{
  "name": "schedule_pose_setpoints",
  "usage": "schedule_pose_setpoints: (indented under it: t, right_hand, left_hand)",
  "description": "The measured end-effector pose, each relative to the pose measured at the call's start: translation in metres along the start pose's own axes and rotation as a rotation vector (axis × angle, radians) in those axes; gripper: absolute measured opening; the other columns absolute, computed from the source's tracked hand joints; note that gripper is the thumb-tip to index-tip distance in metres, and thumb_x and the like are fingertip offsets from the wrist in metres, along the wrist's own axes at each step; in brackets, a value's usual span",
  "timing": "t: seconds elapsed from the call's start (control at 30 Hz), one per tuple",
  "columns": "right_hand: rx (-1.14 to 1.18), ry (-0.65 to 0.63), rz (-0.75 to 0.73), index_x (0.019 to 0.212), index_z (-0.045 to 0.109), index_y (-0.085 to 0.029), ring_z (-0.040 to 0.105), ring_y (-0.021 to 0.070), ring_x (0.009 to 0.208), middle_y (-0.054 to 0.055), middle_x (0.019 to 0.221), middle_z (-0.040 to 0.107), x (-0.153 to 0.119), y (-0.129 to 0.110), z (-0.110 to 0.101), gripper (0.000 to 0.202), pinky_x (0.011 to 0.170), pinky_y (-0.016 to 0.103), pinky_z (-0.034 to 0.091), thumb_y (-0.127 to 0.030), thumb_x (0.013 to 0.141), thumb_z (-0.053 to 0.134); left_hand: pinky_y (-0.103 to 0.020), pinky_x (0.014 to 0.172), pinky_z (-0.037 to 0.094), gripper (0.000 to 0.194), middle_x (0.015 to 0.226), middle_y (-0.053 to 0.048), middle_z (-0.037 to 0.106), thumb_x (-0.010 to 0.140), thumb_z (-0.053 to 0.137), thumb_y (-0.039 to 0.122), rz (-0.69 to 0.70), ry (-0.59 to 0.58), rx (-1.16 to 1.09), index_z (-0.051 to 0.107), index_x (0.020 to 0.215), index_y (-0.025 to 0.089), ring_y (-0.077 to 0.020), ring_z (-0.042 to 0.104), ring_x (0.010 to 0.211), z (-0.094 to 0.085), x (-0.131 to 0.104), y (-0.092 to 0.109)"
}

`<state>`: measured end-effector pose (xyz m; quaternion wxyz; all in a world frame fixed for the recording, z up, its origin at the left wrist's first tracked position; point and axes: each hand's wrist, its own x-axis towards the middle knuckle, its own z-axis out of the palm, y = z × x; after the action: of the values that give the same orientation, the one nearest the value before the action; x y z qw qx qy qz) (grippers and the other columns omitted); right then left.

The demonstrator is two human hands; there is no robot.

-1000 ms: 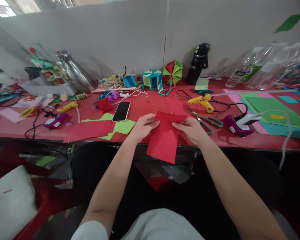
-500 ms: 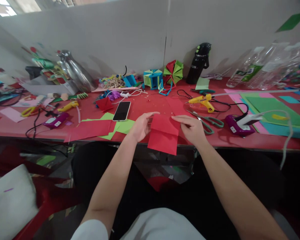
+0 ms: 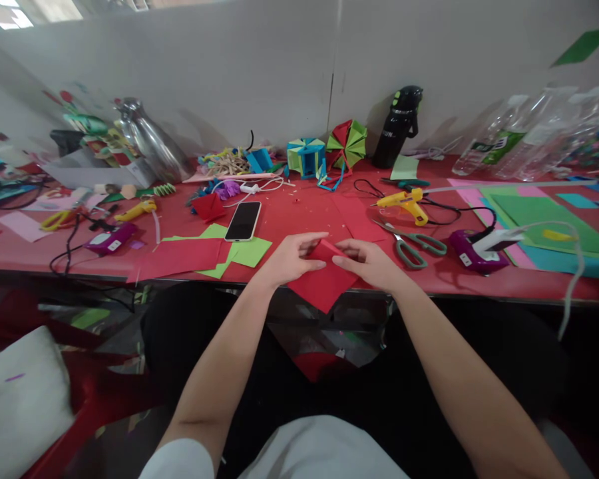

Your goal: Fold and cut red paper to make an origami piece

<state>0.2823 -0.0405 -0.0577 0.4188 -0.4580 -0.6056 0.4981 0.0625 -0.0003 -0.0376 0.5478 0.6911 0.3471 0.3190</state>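
Observation:
Between both hands a sheet of red paper [image 3: 323,283] is held at the front edge of the red table, one corner pointing down toward my lap. My left hand [image 3: 297,256] grips its left side, thumb in front and fingers behind. On the other side my right hand [image 3: 362,261] pinches it the same way. The paper's upper part bends between the hands. Left of my left hand lie red sheets [image 3: 184,258], light green sheets [image 3: 253,252] and a phone [image 3: 243,221]. Scissors [image 3: 414,246] with grey-green handles rest right of my right hand.
A yellow glue gun [image 3: 404,203] and a purple power adapter [image 3: 479,251] with cables lie to the right. Behind are a black bottle [image 3: 397,126], paper lanterns [image 3: 305,158], a steel jug [image 3: 152,140] and several plastic bottles [image 3: 509,133]. Coloured sheets [image 3: 549,216] lie far right.
The red paper has turned from square-on to corner-down, and its upper part is bent differently. Both hands have closed in around its sides, thumbs now in front.

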Motion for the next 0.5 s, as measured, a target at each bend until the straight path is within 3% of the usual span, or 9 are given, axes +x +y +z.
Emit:
schedule_pose_setpoints:
  t: [0.1, 0.3, 0.5]
  right_hand:
    - [0.0, 0.057, -0.007, 0.099, 0.07, -0.02, 0.07, 0.0224, 0.085, 0.006, 0.093, 0.075, -0.0002, 0.0005, 0.0027, 0.032, 0.076, 0.036, 0.057, -0.045, 0.078, 0.075]
    - [0.063, 0.158, -0.015, 0.092, 0.066, -0.02, 0.07, 0.0215, 0.084, 0.006, 0.095, 0.074, 0.0016, -0.0005, -0.0002, 0.031, 0.076, 0.036, 0.058, -0.043, 0.074, 0.078]
    - [0.096, 0.087, 0.025, 0.098, 0.066, -0.02, 0.072, 0.0232, 0.087, 0.007, 0.097, 0.075, -0.0002, -0.0011, 0.0008, 0.036, 0.079, 0.039, 0.059, -0.041, 0.073, 0.081]
  left_hand:
    - [-0.039, 0.097, 0.052, 0.064, 0.118, -0.013, 0.07, 0.066, 0.085, 0.026, -0.004, 0.077, 0.074, 0.064, 0.125, 0.018, -0.0256, 0.065, 0.113, 0.0019, 0.0016, -0.0002]
    - [-0.034, 0.081, 0.056, 0.033, 0.092, -0.008, 0.075, 0.07, 0.083, 0.038, 0.002, 0.182, 0.197, 0.074, 0.092, 0.015, -0.0236, 0.07, 0.09, 0.0012, 0.0016, 0.0003]
    - [-0.035, 0.081, 0.056, 0.029, 0.091, -0.007, 0.077, 0.069, 0.083, 0.032, 0.006, 0.17, 0.177, 0.076, 0.094, 0.016, -0.0235, 0.071, 0.089, 0.005, 0.0007, 0.0002]
